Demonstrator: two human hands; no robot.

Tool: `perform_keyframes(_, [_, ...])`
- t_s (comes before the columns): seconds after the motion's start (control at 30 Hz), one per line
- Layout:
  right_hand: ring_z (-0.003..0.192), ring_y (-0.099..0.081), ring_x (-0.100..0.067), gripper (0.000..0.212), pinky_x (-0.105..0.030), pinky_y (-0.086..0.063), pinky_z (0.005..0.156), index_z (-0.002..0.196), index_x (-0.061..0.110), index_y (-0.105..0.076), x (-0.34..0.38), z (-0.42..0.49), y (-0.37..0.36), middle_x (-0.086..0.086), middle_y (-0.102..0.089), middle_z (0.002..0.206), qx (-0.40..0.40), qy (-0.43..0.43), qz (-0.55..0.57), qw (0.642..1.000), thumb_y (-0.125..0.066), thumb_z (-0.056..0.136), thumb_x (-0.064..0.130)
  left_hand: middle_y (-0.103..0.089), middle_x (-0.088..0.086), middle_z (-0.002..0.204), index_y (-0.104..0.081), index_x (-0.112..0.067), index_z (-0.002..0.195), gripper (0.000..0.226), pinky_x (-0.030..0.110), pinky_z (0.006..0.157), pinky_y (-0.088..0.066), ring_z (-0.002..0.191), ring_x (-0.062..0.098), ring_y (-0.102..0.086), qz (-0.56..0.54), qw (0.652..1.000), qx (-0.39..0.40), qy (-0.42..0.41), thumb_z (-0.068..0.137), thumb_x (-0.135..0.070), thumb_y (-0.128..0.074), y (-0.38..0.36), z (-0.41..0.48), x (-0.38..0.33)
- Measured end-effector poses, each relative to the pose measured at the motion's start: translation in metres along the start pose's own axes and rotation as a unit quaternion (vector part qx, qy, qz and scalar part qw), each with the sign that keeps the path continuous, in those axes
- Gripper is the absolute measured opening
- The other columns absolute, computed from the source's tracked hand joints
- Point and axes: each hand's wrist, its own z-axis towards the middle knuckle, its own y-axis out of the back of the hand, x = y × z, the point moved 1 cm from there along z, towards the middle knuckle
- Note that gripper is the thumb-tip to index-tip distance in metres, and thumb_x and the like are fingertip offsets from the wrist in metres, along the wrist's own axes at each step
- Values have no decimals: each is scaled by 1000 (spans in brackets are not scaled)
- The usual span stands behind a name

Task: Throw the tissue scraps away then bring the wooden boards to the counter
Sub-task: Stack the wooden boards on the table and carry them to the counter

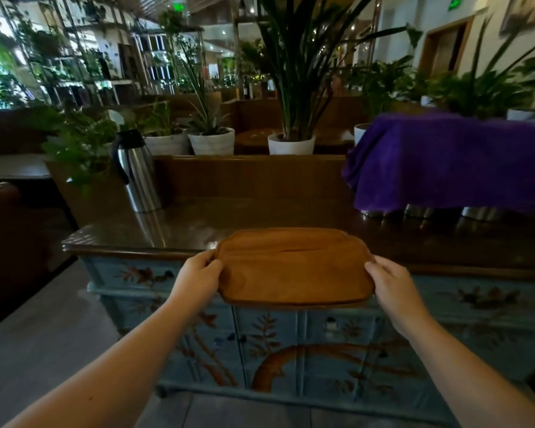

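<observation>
Stacked brown wooden boards [294,267] with rounded corners are held level in front of me, over the front edge of the dark wooden counter [198,223]. My left hand [195,278] grips the boards' left end with the thumb on top. My right hand [391,281] grips the right end the same way. A thin edge of a lower board shows under the top one. No tissue scraps are in view.
A steel thermos jug [136,171] stands at the counter's left rear. A purple cloth [448,162] covers metal containers at the right rear. Potted plants [212,139] line the ledge behind. The counter sits on a blue painted cabinet [291,344].
</observation>
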Motion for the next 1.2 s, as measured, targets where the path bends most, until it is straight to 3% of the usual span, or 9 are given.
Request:
perform_keyframes(0.1, [93,-65,-19,24,-43,-53,87,95,30,-66,-3,49,-13,-1,-70,101,27,-4,-30,999,-42,100,29,-74,19,93,-69,-29,82,24,59,83,-55,88,39,-68,0,1000,0,19,88,-17,-49,-7,47,6])
perform_keyframes(0.23, [95,-63,-20,22,-45,-52,90,108,23,-62,-10,114,-38,0,-67,106,50,-11,-86,995,-50,95,36,-75,16,86,-70,-27,89,23,61,76,-56,81,40,-69,5,999,-3,35,86,-17,-49,-11,112,12])
perform_keyframes(0.37, [100,-59,-19,36,-38,-49,87,124,16,-56,-10,168,-64,2,-61,110,72,-37,-114,990,-53,94,37,-74,7,90,-64,-19,110,26,50,78,-59,79,26,-72,-7,999,-11,45,87,-17,-55,-12,174,19])
perform_keyframes(0.43, [102,-56,-19,41,-35,-47,85,128,17,-51,-11,192,-78,3,-57,112,75,-53,-124,988,-54,93,39,-73,6,91,-64,-17,110,24,46,78,-59,81,23,-71,-1,999,-11,43,88,-16,-55,-12,208,23])
perform_keyframes(0.57, [103,-54,-17,46,-34,-46,85,131,19,-47,-15,238,-104,3,-53,116,61,-89,-152,982,-55,92,43,-70,4,94,-61,-15,113,22,34,71,-56,84,19,-69,22,997,57,50,93,-17,-53,-10,279,29])
perform_keyframes(0.73, [106,-52,-16,54,-34,-46,89,138,19,-41,-19,283,-134,-1,-52,125,41,-129,-205,969,-56,92,42,-66,2,105,-52,-16,127,35,29,73,-53,91,15,-66,57,986,146,57,92,-21,-56,-9,351,42])
perform_keyframes(0.87, [115,-53,-21,59,-38,-47,94,142,17,-37,-21,309,-150,-4,-50,134,43,-141,-267,952,-53,92,44,-66,3,100,-53,-16,119,29,27,66,-53,86,15,-67,135,973,180,55,92,-26,-56,-13,392,46])
perform_keyframes(1.1, [118,-54,-22,61,-43,-47,99,138,17,-44,-36,336,-153,-4,-52,135,79,-158,-315,932,-53,89,52,-64,4,90,-50,-18,113,20,26,57,-48,76,16,-64,210,950,228,35,94,-25,-54,-18,428,39])
perform_keyframes(1.2, [109,-57,-19,55,-39,-50,91,133,16,-48,-39,345,-151,-3,-56,126,94,-148,-325,930,-52,91,50,-61,0,87,-48,-21,108,17,26,60,-48,76,13,-62,239,944,226,15,93,-25,-55,-20,430,38])
